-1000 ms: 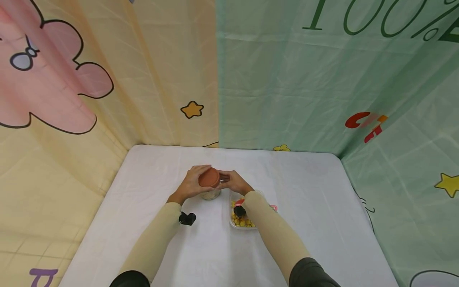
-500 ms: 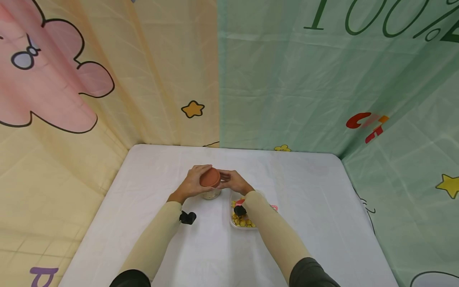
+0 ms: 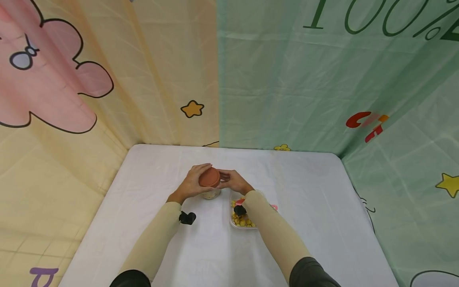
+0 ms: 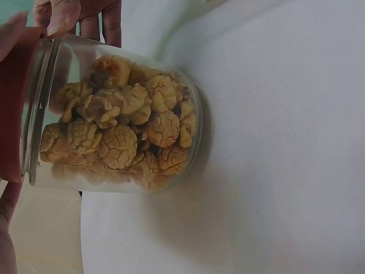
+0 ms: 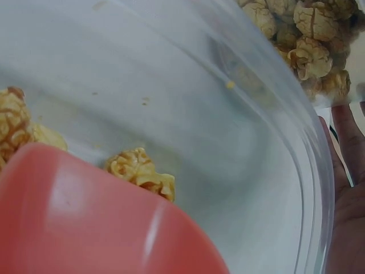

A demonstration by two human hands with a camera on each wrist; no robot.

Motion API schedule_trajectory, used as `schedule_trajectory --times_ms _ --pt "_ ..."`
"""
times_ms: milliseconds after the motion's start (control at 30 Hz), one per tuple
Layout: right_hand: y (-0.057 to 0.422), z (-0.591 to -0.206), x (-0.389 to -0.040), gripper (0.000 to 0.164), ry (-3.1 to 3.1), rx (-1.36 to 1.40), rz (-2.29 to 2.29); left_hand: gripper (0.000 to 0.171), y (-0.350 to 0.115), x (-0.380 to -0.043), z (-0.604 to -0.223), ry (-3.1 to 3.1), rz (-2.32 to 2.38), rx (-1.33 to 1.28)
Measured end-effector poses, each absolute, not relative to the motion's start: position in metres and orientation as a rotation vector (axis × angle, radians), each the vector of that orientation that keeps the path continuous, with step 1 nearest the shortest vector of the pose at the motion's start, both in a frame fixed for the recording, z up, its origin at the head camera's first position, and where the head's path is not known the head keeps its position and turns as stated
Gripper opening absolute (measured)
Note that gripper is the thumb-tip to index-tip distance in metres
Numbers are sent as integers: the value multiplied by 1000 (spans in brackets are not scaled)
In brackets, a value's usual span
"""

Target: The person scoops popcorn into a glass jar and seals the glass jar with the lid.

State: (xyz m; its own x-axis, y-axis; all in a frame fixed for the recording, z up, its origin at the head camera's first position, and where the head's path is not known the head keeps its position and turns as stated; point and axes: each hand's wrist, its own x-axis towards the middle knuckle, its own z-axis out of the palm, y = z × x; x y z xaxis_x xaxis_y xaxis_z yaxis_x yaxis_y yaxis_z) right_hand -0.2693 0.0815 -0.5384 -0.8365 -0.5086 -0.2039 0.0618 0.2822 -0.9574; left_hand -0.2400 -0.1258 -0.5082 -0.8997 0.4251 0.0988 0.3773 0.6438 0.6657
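A clear jar (image 4: 120,120) of caramel popcorn stands on the white table, capped by a terracotta-coloured lid (image 3: 209,177). My left hand (image 3: 191,182) grips that lid, thumb on the near side and fingers round the far side. From the right, my right hand (image 3: 234,181) holds the jar just under the lid. Its thumb (image 4: 63,20) lies at the jar's neck in the left wrist view, with the other fingers behind the glass. Below my right forearm sits a clear plastic container (image 3: 233,224) with popcorn and a red scoop (image 5: 108,222) inside.
White cloth covers the table (image 3: 305,207). Printed curtains (image 3: 161,71) close in the back and both sides. A pink handle end (image 3: 274,207) shows just right of my right sleeve.
Almost nothing differs. Both hands stay at the lid and jar, and the container and scoop keep their places.
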Motion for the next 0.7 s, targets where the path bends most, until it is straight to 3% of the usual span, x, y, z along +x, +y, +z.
schedule_trajectory --times_ms 700 --pt "82 -538 -268 67 2089 -414 -1569 109 -138 -227 -524 2595 1467 222"
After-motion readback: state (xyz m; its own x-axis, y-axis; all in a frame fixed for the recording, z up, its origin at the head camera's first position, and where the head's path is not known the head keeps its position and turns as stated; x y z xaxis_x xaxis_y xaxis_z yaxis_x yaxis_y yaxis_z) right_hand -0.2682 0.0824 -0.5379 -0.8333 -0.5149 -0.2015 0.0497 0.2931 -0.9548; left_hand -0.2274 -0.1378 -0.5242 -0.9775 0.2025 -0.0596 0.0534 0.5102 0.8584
